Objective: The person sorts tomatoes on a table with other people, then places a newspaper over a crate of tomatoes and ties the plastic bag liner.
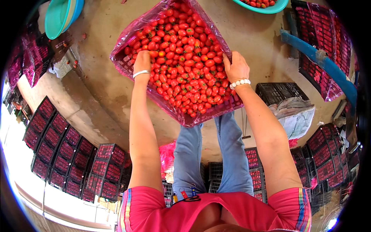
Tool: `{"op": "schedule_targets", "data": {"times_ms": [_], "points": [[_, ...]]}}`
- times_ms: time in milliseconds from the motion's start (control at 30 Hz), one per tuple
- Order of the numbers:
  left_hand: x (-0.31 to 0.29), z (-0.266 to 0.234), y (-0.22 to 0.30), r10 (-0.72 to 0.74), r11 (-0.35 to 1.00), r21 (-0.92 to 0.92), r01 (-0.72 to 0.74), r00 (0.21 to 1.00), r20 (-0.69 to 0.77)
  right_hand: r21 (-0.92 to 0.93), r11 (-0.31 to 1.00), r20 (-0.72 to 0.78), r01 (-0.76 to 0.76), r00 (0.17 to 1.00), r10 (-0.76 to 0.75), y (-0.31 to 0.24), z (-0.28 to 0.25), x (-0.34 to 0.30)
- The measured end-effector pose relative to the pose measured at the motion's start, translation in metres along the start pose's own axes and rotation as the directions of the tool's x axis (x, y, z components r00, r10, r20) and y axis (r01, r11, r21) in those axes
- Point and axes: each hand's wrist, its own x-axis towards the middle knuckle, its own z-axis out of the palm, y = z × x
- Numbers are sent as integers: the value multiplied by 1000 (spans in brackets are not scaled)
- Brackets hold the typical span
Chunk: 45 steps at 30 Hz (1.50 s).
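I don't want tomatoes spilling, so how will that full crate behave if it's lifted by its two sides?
The crate looks heavy, heaped with cherry tomatoes. Tilted, the round fruit would probably roll. The thin pink liner seems floppy and slippery under the left hand and right hand.

I see a bare concrete floor (247, 34) in daylight, stacks of black crates (62, 150) lined with pink plastic on both sides, a blue pipe (320, 58), and teal basins (58, 15) at the far edge.

Around my work spot

Stacked black crates (63, 154) sit at my left, a teal basin (58, 17) beyond them, a blue pipe (320, 62) at my right.
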Motion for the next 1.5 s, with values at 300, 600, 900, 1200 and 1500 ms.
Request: {"op": "schedule_targets", "data": {"times_ms": [300,600,900,1200,1500], "points": [[-13,59,18,227,401,911,-95,974,2,-19,1000,17,0,1000,0,2,5,-1],[2,70,8,171,316,929,-193,975,145,23,999,50,-28,998,26,-5,-2,1],[-52,6,44,63,987,136,-80,990,125,110,991,167,-72,984,52,-9,-25,5],[-228,27,231,429,848,286,-447,895,126,238,-806,628,-541,719,-297,-108,-141,-105],[-326,-26,255,478,860,84,-503,853,211,320,-869,643,-378,760,-94,2,-236,-41]]}}
